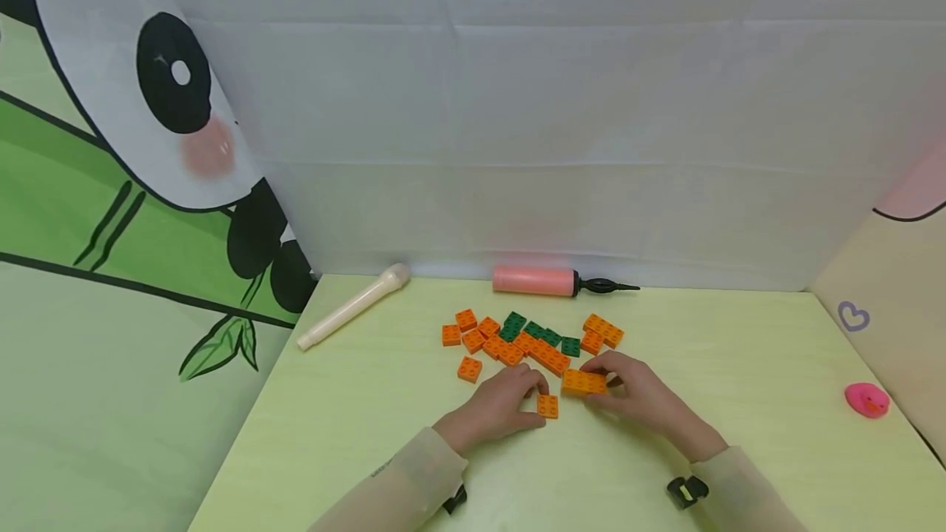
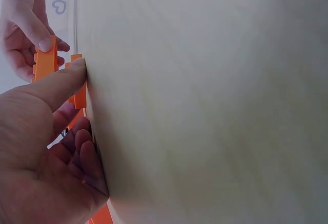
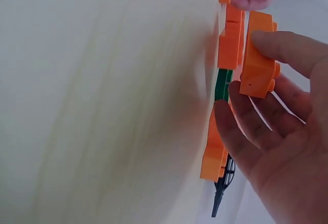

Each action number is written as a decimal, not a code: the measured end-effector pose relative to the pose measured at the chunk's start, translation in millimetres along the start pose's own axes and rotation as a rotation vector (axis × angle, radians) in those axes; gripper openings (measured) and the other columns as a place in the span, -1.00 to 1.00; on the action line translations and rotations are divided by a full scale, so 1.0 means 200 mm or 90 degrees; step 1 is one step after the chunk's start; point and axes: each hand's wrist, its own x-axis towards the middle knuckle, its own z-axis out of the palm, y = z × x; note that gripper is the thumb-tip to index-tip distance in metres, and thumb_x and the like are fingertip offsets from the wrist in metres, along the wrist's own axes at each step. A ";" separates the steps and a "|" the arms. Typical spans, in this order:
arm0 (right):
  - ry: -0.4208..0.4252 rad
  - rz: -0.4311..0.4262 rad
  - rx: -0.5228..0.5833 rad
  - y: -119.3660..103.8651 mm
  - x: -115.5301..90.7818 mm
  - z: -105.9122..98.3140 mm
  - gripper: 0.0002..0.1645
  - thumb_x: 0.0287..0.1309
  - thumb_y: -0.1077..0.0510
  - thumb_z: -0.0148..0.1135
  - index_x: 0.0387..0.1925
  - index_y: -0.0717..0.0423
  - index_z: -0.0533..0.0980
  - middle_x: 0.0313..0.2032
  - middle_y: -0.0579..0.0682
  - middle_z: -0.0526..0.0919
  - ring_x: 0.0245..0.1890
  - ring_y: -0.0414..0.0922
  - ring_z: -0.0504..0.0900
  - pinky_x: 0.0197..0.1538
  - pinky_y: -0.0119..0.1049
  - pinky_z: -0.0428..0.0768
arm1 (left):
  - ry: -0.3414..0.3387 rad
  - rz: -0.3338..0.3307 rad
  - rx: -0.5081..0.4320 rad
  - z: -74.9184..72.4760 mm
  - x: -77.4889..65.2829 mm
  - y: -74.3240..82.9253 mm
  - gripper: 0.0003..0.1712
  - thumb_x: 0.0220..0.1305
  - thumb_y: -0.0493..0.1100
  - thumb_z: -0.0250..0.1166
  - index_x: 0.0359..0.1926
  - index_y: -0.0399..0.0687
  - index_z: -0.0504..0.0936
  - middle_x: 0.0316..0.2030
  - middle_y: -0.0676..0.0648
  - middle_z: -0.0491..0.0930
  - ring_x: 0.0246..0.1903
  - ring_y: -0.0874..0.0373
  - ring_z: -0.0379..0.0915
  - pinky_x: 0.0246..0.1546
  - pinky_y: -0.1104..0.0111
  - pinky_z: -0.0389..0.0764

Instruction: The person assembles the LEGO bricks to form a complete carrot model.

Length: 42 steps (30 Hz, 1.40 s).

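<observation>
My right hand (image 1: pixel 636 388) pinches a long orange building brick (image 1: pixel 584 382) between thumb and fingers. In the right wrist view this orange brick (image 3: pixel 259 55) is raised off the table, the thumb pressed on its side. To its left, my left hand (image 1: pixel 502 402) has thumb and forefinger around a small square orange brick (image 1: pixel 548 406) on the table. In the left wrist view, the thumb tip lies against that small brick (image 2: pixel 80 93). Just beyond both hands, a loose cluster of orange bricks (image 1: pixel 510 353) and green bricks (image 1: pixel 513 325) lies spread out.
A pink hand pump (image 1: pixel 534 281) with a black nozzle lies along the table's back edge. A pale stick with a rounded end (image 1: pixel 355 306) lies at the back left. Near the right edge sits a pink rubber duck (image 1: pixel 867 400). A white sheet (image 1: pixel 554 146) hangs behind the table.
</observation>
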 end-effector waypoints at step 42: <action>-0.043 -0.039 -0.036 -0.13 0.07 0.18 -0.64 0.18 0.18 0.55 -0.01 0.00 0.64 -0.09 -0.22 0.66 -0.14 -0.21 0.57 0.01 -0.13 0.63 | 0.010 0.009 0.017 0.00 0.00 0.00 -0.57 0.26 0.01 0.55 0.08 0.10 0.61 -0.18 0.19 0.47 -0.16 0.28 0.39 -0.05 0.42 0.48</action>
